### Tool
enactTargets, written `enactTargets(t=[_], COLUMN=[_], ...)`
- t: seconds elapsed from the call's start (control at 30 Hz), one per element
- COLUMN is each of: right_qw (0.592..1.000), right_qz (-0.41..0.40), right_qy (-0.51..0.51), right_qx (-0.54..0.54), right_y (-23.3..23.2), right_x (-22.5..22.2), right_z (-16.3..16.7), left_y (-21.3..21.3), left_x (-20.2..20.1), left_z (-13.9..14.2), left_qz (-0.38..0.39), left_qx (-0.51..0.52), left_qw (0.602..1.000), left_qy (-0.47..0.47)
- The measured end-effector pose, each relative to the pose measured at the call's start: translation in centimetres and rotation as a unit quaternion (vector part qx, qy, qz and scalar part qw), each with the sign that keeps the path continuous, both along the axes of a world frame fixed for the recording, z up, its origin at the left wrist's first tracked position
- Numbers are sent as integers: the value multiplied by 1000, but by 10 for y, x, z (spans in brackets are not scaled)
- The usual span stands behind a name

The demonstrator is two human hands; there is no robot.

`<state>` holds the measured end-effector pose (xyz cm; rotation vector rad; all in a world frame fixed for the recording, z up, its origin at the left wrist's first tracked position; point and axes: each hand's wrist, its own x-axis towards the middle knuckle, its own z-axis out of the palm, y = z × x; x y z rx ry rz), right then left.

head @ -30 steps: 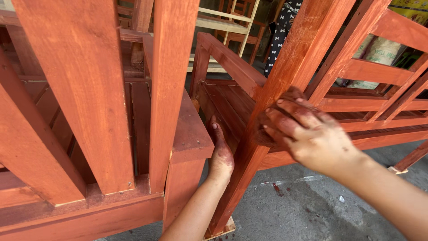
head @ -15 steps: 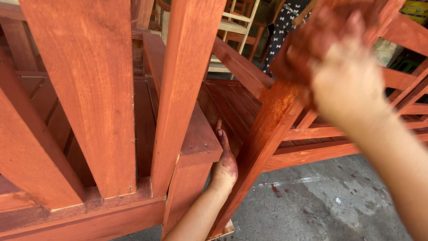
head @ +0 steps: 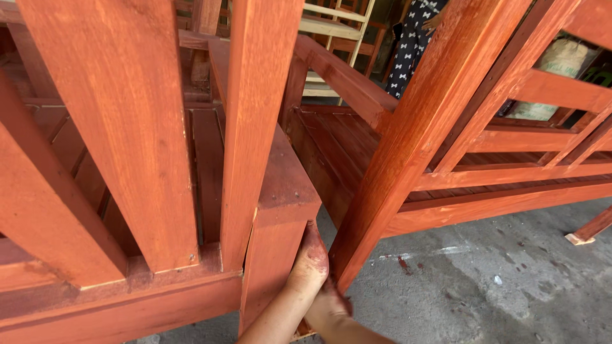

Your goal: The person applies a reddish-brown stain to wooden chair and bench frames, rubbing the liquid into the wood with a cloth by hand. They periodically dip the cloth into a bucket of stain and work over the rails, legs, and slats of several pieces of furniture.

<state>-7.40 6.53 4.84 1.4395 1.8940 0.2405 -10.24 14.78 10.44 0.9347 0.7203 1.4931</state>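
Note:
A red-stained wooden post (head: 408, 146) of a slatted furniture frame slants from the top right down to the concrete floor. My left hand (head: 310, 260), smeared with red stain, lies in the gap between this post and the square leg (head: 275, 255) of a nearer red frame; its fingers are hidden behind the post. My right hand (head: 329, 304) is low at the foot of the post, just under the left hand, blurred and partly cut off. Whether it holds anything does not show.
The near frame's broad slats (head: 121, 127) fill the left half of the view. The right frame's rails (head: 510, 172) run off to the right. Grey concrete floor (head: 484, 280) with red drips lies below. Unstained pale furniture (head: 331, 25) and a person in spotted cloth (head: 411, 44) are behind.
My right hand has come down from high on the slanted post to its foot near the floor. My left hand has stayed in the gap by the post. The view has shifted slightly.

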Motion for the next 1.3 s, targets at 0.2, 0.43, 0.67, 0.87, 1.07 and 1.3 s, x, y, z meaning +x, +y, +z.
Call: enactTargets(t=[0.2,0.43,0.67,0.87,1.07,1.3], right_qw=[994,957,855,462,153,341], right_qz=[13,228,-194,-295,-338,-469], right_qy=[107,124,476,828,925,803], right_qx=[13,-131,68,119,-82,-137], right_y=[26,-42,-41,38,105,102], right_x=[14,28,189,249,194,181], right_z=[-41,-64,-54,-49,-88,-142], left_y=[-33,-21,-8,-5,4,23], left_x=[-38,-21,-23,-42,-57,-65], left_z=[14,-22,-105,-115,-96,-107], left_qz=[-88,-124,-247,-179,-129,-94], left_qx=[-34,0,-97,-139,-135,-171], left_qw=[989,992,959,943,941,938], left_qy=[114,34,102,243,281,287])
